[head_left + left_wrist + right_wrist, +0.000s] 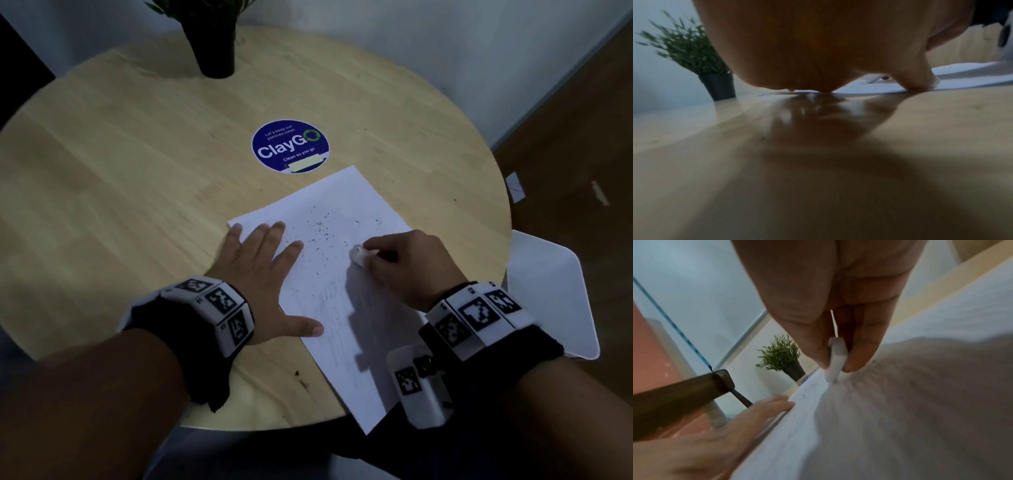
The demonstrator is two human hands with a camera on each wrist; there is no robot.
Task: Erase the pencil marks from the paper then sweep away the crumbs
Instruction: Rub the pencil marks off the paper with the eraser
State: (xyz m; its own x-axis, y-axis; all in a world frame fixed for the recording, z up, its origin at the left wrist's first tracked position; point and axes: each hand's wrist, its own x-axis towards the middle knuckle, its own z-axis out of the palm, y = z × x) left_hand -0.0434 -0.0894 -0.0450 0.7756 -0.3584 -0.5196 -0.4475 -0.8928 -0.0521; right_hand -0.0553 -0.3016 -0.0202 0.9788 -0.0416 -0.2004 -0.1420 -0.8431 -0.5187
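Left hand pressed flat, pinning the thin, easily creased paper; right hand pinched a soft eraser.

Round wooden table, white wall

Open table left and far of paper; potted plant at far edge; left hand blocks paper's left edge.
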